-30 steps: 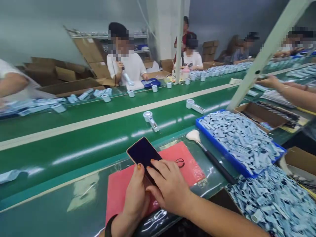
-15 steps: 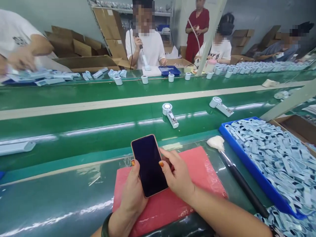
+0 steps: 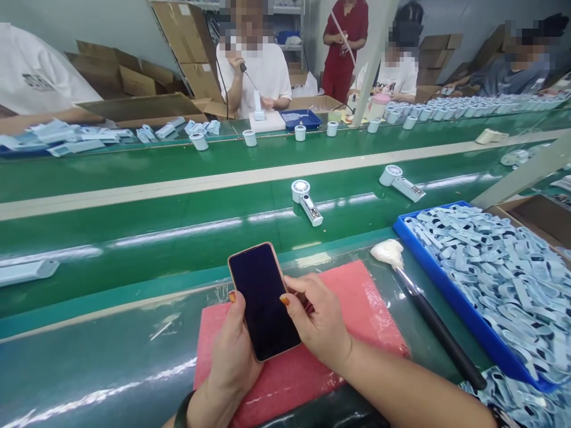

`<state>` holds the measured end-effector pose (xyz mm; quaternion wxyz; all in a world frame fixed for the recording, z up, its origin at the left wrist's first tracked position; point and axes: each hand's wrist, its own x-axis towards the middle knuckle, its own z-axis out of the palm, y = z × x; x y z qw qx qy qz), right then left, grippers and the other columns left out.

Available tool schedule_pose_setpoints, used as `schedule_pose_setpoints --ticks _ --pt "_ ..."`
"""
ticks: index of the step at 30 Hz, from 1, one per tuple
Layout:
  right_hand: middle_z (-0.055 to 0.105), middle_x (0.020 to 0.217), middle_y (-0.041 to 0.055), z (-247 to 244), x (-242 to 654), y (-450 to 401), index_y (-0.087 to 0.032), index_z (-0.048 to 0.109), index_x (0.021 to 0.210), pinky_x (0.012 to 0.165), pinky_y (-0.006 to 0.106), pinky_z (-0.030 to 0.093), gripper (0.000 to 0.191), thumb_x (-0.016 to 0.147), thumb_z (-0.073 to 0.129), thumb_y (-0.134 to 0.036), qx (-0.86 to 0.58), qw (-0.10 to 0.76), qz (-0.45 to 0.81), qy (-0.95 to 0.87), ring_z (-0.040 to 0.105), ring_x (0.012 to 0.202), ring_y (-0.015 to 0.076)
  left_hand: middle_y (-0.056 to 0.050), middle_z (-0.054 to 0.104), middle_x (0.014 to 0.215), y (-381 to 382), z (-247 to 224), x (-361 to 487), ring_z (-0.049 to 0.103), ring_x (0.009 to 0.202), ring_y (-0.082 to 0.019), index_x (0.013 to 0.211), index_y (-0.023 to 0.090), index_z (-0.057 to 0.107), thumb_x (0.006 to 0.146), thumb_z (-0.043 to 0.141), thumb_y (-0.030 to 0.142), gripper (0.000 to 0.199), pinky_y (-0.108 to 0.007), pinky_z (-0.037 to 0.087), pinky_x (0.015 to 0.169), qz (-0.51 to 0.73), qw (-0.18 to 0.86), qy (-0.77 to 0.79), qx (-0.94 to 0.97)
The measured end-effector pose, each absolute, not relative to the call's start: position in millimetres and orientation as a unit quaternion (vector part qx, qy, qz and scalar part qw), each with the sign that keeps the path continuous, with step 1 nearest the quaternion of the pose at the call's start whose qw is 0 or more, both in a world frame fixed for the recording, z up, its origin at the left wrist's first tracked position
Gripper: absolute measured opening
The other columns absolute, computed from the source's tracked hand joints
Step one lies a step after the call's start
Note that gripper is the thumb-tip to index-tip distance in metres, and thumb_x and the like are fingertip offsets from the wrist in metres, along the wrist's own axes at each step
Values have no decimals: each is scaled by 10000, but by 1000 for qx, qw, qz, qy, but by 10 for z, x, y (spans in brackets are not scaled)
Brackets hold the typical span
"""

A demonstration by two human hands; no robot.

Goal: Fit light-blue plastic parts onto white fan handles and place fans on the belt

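Note:
A smartphone (image 3: pixel 264 303) with a dark screen and a pinkish case edge is held tilted above a red pad (image 3: pixel 352 291). My left hand (image 3: pixel 234 345) wraps its left side, the thumb along the edge and the other fingers hidden behind. At the phone's right edge, my right hand (image 3: pixel 319 318) grips with bent fingers and the thumb near the screen's side. Beyond the phone, a light-blue handheld fan (image 3: pixel 307 202) lies on the green conveyor belt, its handle showing inner parts. Another handheld fan (image 3: pixel 401 183) lies farther right.
Right of the pad lies a black-handled tool (image 3: pixel 439 333) with a white wad (image 3: pixel 388 252) at its tip. A blue tray (image 3: pixel 464 318) holds many light-blue pieces. Across the belt, a co-worker (image 3: pixel 254 71) holds a screwdriver over a part. A slanted post (image 3: pixel 526 169) stands at right.
The view has shifted slightly; my hands still hold the phone in nearly the same pose. The co-worker opposite has brought a hand to the upright part, and the left one's arm has lowered.

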<state>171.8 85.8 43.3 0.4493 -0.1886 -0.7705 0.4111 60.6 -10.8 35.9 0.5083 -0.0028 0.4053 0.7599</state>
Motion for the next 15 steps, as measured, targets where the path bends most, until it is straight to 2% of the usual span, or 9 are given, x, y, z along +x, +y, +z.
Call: schedule_pose_setpoints --ticks 5,11,15 --pt "674 830 31 422 1735 870 -217 676 1224 643 281 547 259 1004 539 -214 -186 443 384 -789 627 737 159 -113 738 1173 -105 380 637 597 1263 -359 1196 188 721 914 595 556 481 -488 528 1068 747 494 442 -39" --pt "673 891 52 378 1749 873 -219 660 1250 660 291 557 285 1013 503 -227 -193 426 387 -795 647 782 170 -129 676 1305 -92 426 653 586 1278 -364 1187 170 722 749 791 601 618 -460 511 1093 757 505 412 -43" --pt "674 915 54 383 1746 887 -230 650 1255 699 304 561 305 1018 458 -211 -204 405 393 -800 648 801 177 -146 733 1169 -82 441 658 615 1235 -368 1148 155 731 855 690 594 529 -492 521 1072 763 507 401 -23"
